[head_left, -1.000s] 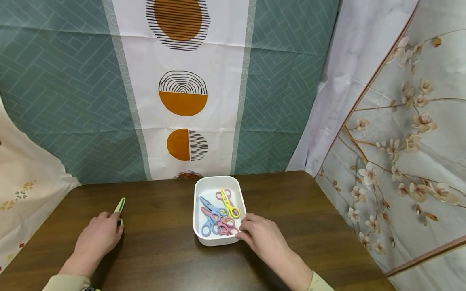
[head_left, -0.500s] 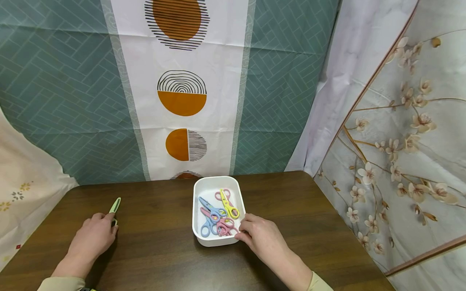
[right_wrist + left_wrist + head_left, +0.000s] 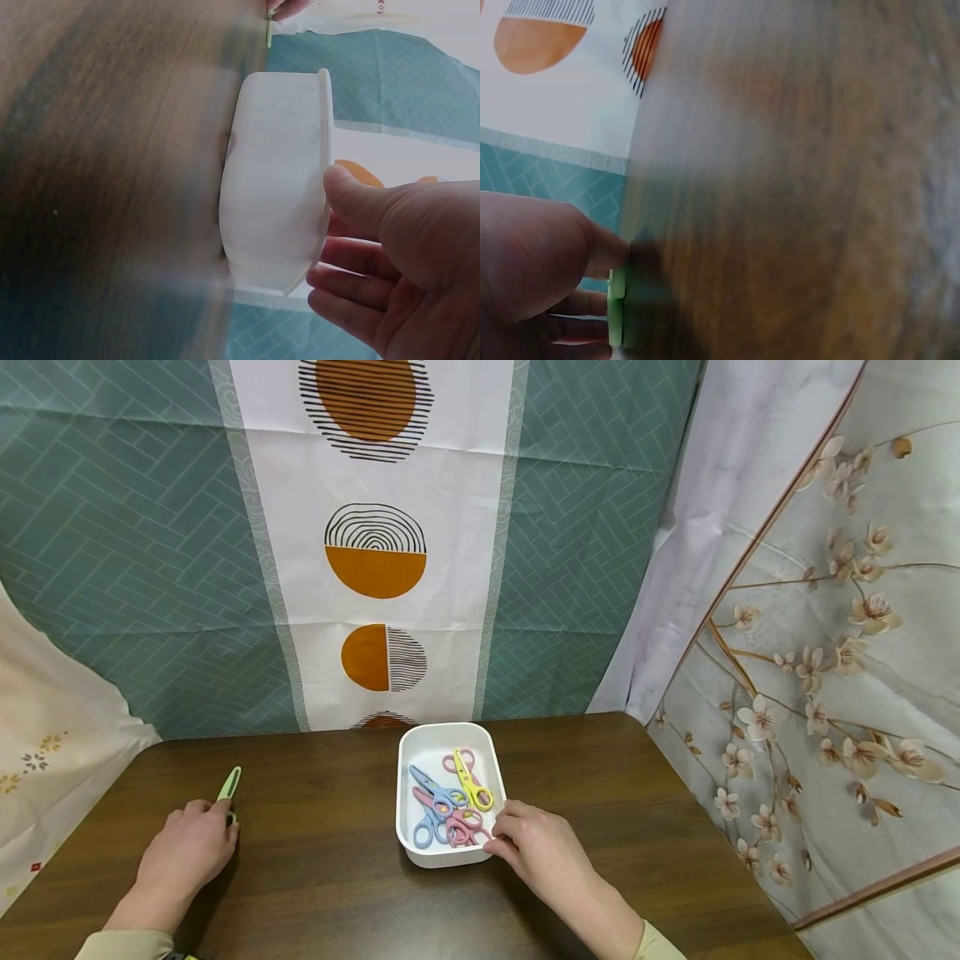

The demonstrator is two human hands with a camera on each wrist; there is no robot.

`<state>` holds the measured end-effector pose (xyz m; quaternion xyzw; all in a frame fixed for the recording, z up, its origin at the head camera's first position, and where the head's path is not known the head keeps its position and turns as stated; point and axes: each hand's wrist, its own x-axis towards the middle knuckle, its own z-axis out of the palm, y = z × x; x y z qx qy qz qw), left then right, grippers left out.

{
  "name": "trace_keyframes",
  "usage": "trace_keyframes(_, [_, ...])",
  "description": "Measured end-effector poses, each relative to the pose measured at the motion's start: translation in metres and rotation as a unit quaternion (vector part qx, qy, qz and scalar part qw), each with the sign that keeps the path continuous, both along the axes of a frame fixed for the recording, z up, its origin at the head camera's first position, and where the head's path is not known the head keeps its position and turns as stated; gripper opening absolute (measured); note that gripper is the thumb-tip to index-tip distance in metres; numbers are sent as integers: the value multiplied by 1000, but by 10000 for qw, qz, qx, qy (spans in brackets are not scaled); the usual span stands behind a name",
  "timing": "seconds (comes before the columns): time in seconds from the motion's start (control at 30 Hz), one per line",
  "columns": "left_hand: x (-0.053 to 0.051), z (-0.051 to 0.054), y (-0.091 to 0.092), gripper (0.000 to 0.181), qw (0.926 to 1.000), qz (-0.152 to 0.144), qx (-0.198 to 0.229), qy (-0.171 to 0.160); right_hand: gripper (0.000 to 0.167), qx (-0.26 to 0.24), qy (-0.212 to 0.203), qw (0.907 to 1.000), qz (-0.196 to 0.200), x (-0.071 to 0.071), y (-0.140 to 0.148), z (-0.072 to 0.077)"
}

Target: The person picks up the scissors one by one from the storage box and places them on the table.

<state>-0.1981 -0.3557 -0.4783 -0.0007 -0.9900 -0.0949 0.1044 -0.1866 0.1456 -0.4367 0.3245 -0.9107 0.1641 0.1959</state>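
Green scissors (image 3: 230, 782), left hand (image 3: 183, 847) pinching them, are outside at 9 o'clock from the white box (image 3: 447, 860), right hand (image 3: 546, 852) gripping its rim; blue scissors (image 3: 429, 778), pink scissors (image 3: 462, 827) and yellow scissors (image 3: 469, 785) already lie inside.

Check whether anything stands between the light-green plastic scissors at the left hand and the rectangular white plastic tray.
Nothing visible does: only dark brown wooden tabletop lies between the light-green scissors and the white tray. The tray's raised left wall faces the scissors, and the right hand grips the near right corner, off that path.
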Motion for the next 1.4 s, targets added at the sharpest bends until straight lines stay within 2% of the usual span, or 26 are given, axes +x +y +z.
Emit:
trace_keyframes(0.23, [6,-4,-2,37,9990,101,-77,422,20,30,-3,10000,-14,-1,0,-1])
trace_keyframes(0.43, [12,-2,0,33,9961,101,-163,857,20,24,0,10000,-24,-1,0,-1])
trace_keyframes(0.57, [17,1,5,22,9928,4,-332,1151,21,21,29,10000,-21,-1,0,-1])
trace_keyframes(0.67, [19,3,6,19,9937,-110,-514,991,21,22,46,10000,-28,-1,0,-1])
trace_keyframes(0.83, [19,4,2,21,9974,-143,-574,421,21,39,37,10000,-36,-2,0,-1])
trace_keyframes(0.93, [18,2,-3,24,9975,-164,-605,337,21,45,38,10000,-42,-1,0,-1])
trace_keyframes(1.13, [19,-3,-13,28,9973,-187,-597,390,21,55,50,10000,-26,-1,-1,-1])
trace_keyframes(1.4, [23,0,-26,33,9982,-134,-534,228,21,6,71,10000,-5,-1,1,-2])
